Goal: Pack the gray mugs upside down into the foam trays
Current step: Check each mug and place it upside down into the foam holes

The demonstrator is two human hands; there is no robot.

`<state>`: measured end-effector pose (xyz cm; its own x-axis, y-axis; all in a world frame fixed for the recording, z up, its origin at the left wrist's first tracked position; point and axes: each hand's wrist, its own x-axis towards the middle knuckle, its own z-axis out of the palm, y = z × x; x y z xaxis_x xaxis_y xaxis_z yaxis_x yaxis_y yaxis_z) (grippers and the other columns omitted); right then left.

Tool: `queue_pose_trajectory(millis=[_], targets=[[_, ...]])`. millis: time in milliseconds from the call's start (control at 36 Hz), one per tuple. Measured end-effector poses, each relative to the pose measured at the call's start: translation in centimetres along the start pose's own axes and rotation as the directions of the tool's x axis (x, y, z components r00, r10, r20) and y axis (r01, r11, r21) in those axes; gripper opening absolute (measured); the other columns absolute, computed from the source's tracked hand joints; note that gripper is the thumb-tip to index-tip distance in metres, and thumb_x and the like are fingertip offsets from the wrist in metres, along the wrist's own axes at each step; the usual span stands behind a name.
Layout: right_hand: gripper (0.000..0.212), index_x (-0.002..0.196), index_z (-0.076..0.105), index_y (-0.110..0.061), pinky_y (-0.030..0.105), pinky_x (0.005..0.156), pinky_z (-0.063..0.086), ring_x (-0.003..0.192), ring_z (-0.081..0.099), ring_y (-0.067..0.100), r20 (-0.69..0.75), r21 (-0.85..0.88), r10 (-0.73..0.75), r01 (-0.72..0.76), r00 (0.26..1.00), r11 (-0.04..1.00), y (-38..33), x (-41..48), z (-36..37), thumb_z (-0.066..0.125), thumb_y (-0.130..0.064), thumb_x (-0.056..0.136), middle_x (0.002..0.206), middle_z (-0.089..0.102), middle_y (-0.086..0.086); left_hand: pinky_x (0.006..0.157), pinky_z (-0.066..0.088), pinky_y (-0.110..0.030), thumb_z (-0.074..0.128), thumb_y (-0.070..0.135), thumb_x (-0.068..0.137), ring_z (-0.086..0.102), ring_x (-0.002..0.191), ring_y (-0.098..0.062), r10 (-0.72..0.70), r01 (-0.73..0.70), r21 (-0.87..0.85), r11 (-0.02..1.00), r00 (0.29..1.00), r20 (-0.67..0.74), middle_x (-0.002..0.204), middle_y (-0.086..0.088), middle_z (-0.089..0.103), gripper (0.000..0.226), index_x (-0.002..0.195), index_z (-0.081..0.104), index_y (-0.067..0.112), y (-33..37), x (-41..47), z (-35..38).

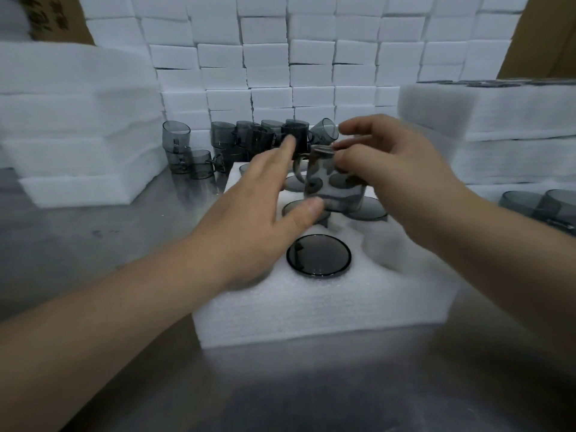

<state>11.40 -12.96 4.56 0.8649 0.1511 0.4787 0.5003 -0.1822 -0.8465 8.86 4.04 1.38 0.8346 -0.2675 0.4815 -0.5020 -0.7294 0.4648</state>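
Observation:
A white foam tray (pixel 311 304) lies on the steel table in front of me. Several gray mugs sit upside down in its holes; the nearest mug base (pixel 318 255) shows as a dark disc. A translucent gray mug (pixel 335 182) is held above the tray's middle, its handle pointing left. My right hand (pixel 402 182) grips it from the right with fingers curled round it. My left hand (pixel 265 207) reaches in from the left with fingers straight, its thumb touching the mug's lower edge.
A cluster of loose gray mugs (pixel 249 141) stands behind the tray, some stacked. Foam tray stacks rise at left (pixel 78 126) and right (pixel 498 120). More mugs (pixel 542 204) sit at the right edge. Stacked white boxes (pixel 296 57) form the back wall.

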Motion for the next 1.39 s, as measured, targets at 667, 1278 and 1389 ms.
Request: queue_pose_trajectory(millis=[667,1278,1389], targets=[[0.047,0.088,0.053,-0.053,0.013,0.074,0.043,0.072,0.058,-0.008,0.443,-0.791,0.426,0.12,0.789,0.6,-5.9,-1.0,-5.3,0.055,-0.062,0.042,0.082,0.061,-0.023,0.112,0.012,-0.025,0.027,0.072,0.066,0.007,0.139,0.005,-0.118,0.021,0.271,0.962,0.93,0.348,0.151,0.03,0.005,0.078,0.141,0.025,0.049,0.9,0.3,0.0],[0.053,0.099,0.059,-0.045,0.029,0.092,0.046,0.094,0.061,0.003,0.451,-0.829,0.463,0.165,0.763,0.535,-5.9,-1.2,-4.7,0.056,-0.06,0.049,0.093,0.063,-0.016,0.108,0.02,-0.024,0.025,0.075,0.065,0.016,0.136,0.003,-0.087,-0.026,0.289,0.957,0.924,0.372,0.139,0.028,0.037,0.073,0.13,0.039,0.046,0.8,0.4,0.0],[0.053,0.097,0.058,-0.041,0.029,0.09,0.047,0.093,0.061,0.004,0.458,-0.835,0.464,0.186,0.758,0.519,-5.9,-1.3,-4.7,0.057,-0.06,0.047,0.096,0.062,-0.015,0.108,0.022,-0.025,0.016,0.08,0.057,0.016,0.136,0.004,-0.078,-0.033,0.29,0.956,0.928,0.363,0.137,0.027,0.038,0.081,0.127,0.037,0.048,0.5,0.4,0.1]])
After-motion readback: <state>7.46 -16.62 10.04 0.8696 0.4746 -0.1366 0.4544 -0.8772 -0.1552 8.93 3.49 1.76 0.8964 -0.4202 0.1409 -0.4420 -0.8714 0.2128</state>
